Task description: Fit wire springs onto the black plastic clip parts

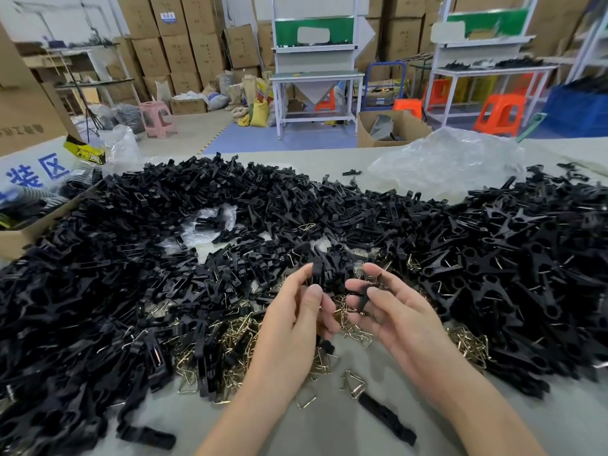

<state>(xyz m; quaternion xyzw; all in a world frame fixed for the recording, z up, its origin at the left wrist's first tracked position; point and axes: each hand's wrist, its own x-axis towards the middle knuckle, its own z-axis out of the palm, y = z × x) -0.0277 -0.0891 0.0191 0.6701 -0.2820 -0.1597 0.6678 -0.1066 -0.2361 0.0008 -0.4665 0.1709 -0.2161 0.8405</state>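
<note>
Your left hand [296,320] is raised over the near middle of the grey table top [329,429]. Its thumb and curled fingers pinch a long black plastic clip part [317,273] held roughly upright, so the top end stands above your fingertips and the bottom end pokes out below your palm. Just beside it, not touching, your right hand [398,311] faces palm up with the fingers loosely bent, and its thumb presses a second black plastic clip part [364,296] against the first fingers. Whether a spring is already seated on either piece cannot be told. Under and between both hands lies the pile of brass-coloured bent wire springs [237,340], spilling towards you onto the bare table, with a few loose ones near your wrists. Around that pile a big heap of black plastic clip parts [131,258] spreads across the table from the left edge to the right, with wire showing among some of them. One loose black strip-shaped part [386,417] lies on the table between your forearms. A crumpled clear plastic bag [444,162] sits at the far right of the table behind the heap, and an open brown cardboard box [19,240] stands at the left edge.
</note>
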